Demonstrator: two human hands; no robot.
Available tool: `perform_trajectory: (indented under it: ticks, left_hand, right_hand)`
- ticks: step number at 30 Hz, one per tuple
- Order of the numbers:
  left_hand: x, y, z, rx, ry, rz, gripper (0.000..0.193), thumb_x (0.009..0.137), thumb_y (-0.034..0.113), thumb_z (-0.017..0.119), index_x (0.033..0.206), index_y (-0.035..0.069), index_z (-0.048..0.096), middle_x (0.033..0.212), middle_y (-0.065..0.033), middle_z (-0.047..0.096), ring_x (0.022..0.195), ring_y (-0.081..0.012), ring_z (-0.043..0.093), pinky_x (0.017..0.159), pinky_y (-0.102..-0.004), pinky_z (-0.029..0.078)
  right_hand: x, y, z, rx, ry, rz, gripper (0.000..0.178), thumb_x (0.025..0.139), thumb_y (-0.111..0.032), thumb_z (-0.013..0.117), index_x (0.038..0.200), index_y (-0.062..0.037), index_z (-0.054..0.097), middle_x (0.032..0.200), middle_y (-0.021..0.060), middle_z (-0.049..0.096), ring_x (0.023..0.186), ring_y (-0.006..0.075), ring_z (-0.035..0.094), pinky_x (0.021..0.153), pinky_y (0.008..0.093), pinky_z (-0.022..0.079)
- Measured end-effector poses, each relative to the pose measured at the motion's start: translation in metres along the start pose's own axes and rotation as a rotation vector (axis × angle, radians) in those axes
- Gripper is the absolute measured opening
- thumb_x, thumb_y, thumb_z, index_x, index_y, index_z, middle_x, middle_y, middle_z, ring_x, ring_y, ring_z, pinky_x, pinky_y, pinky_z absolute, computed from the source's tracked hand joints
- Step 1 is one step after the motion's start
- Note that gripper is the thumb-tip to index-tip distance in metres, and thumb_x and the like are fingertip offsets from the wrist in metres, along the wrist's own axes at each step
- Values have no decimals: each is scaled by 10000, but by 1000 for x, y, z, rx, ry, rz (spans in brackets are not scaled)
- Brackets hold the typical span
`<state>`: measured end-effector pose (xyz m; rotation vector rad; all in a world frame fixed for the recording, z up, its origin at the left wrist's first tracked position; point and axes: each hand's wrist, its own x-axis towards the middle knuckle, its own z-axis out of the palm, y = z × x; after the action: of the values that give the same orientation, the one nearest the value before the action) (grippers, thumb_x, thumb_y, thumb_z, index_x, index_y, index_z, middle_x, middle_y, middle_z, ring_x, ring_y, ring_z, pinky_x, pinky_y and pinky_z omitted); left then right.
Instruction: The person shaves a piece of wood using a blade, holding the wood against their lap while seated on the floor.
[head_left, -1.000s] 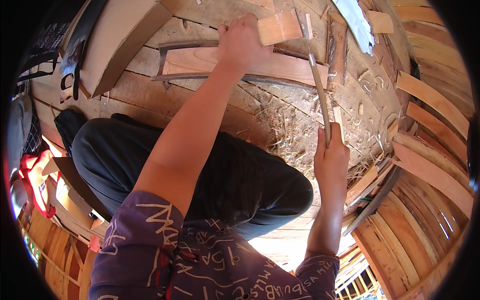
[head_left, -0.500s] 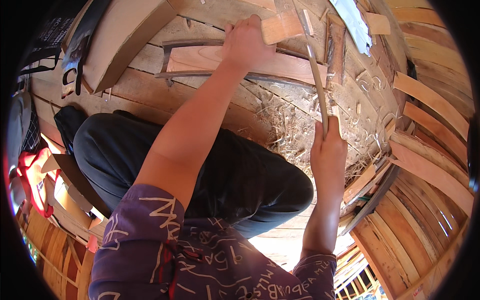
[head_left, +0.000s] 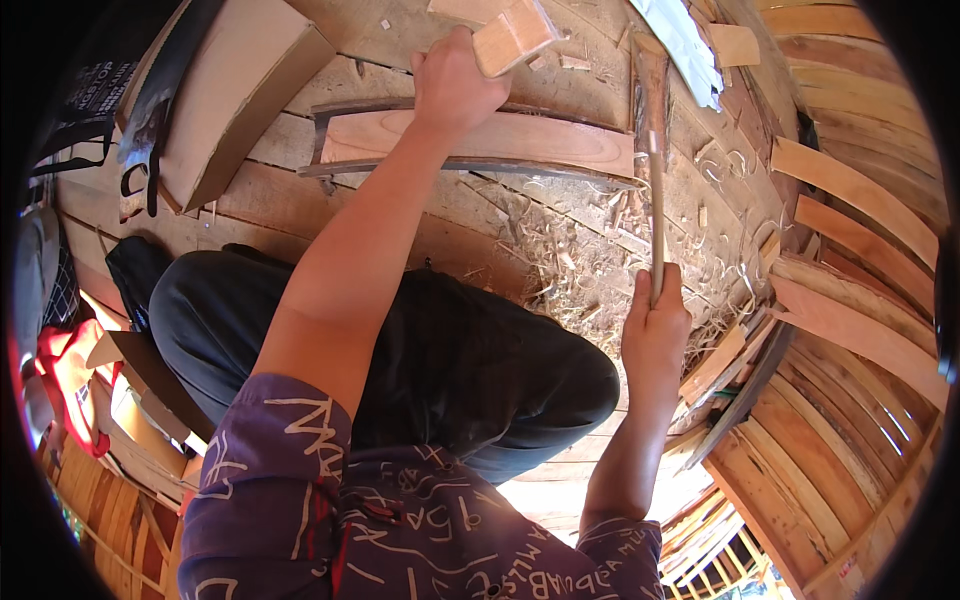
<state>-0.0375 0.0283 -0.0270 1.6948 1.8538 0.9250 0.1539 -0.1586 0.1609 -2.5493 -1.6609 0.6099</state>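
Note:
My left hand [head_left: 458, 88] is closed around a short light wooden block [head_left: 516, 38], raised with one end toward the upper right. In my right hand [head_left: 657, 322] is a long-handled knife [head_left: 656, 215], gripped by the lower part of its thin handle and pointing away from me. Its blade is hard to make out against the brown wood strip behind it. Between the block and my knees lies a pinkish curved board [head_left: 570, 140] flanked by dark curved strips. My left forearm hides part of this board.
Wood shavings [head_left: 570, 250] litter the plank floor before my right knee. At the left lie a handsaw [head_left: 150, 150] and a cardboard box [head_left: 235, 100]. A pale plastic sheet [head_left: 683, 45] is at the far right. Curved boards [head_left: 860, 190] stand along the right side.
The block has moved left and tilted its far end upward, clear of the blade. My right hand has drawn the knife down toward me, and the knife now points straighter ahead.

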Motion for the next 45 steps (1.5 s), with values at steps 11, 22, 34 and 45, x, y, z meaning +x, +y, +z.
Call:
perform_trajectory:
  ticks: [11, 22, 34, 45]
  left_hand:
    - [6, 40, -107, 58, -51, 0, 464, 717, 310, 745, 1002, 1, 549, 943, -205, 666, 964, -351, 619, 951, -449, 317]
    - [-56, 12, -226, -378, -423, -49, 706, 769, 367, 787, 1215, -48, 431, 1062, -251, 627, 1009, -341, 634, 865, -412, 477]
    - [-89, -1, -236, 18, -241, 7, 822, 669, 435, 837, 1228, -46, 474, 1064, -260, 651, 1043, -383, 627, 905, -423, 481]
    - [-99, -4, -216, 34, -405, 71, 784, 675, 436, 827, 1206, -40, 500, 1101, -264, 642, 1071, -388, 615, 911, -426, 476]
  right_hand:
    - [-63, 121, 28, 243, 198, 297, 271, 955, -258, 568, 917, 7, 526, 629, 204, 546, 579, 379, 547, 557, 466, 394]
    - [-183, 282, 174, 382, 377, 590, 406, 837, -242, 649, 1137, -7, 509, 845, 216, 671, 804, 380, 653, 721, 463, 488]
    - [-223, 225, 200, 579, 289, 817, 461, 741, -76, 675, 1150, -22, 470, 911, 207, 665, 879, 320, 672, 779, 429, 518]
    - [-224, 263, 249, 485, 395, 721, 444, 761, -129, 689, 1151, -46, 493, 1058, 224, 628, 1001, 348, 631, 818, 461, 496]
